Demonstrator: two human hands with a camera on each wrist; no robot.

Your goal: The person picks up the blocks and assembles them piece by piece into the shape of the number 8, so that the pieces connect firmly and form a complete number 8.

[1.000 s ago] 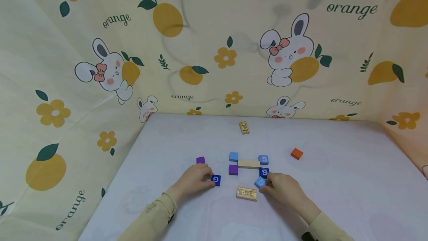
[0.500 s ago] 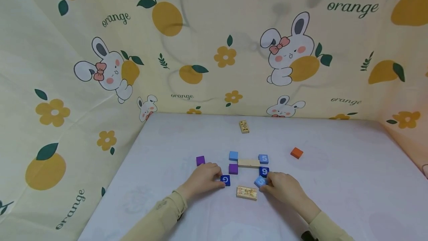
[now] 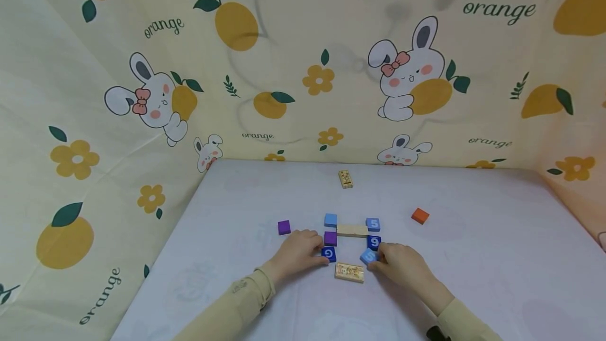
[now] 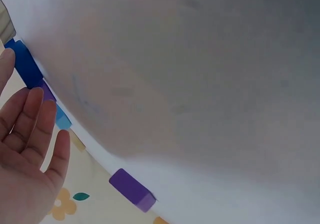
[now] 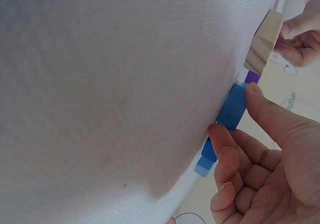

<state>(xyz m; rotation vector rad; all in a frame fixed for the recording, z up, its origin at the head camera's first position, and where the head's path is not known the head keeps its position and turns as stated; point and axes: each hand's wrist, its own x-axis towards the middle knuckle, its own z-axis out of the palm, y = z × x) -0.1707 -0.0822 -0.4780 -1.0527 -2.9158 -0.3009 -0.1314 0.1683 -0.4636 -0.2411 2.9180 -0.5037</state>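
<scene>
Between thumb and fingers, my left hand [image 3: 296,254] pinches a dark blue block [image 3: 329,254] with a white curved mark, just in front of a purple block [image 3: 330,239]. Behind that purple one sits a light blue block [image 3: 330,220]. My right hand [image 3: 403,267] pinches a tilted light blue block [image 3: 368,257] marked like a 5, close to a dark blue block [image 3: 373,242]. Another light blue block [image 3: 373,224] lies behind. A plain wooden strip [image 3: 352,231] spans between the two columns. In the right wrist view, thumb and forefinger grip the blue block [image 5: 232,107].
A patterned wooden tile [image 3: 349,272] lies between the hands, nearer the person. A similar tile [image 3: 345,179] lies at the back of the white table [image 3: 497,257]. A loose purple block [image 3: 284,227] is at left, an orange block [image 3: 420,216] at right. A printed cloth [image 3: 293,25] hangs behind.
My left hand has slid the dark blue block to the right, up to the front of the purple block. The loose purple block is now fully uncovered. My right hand stays in place.
</scene>
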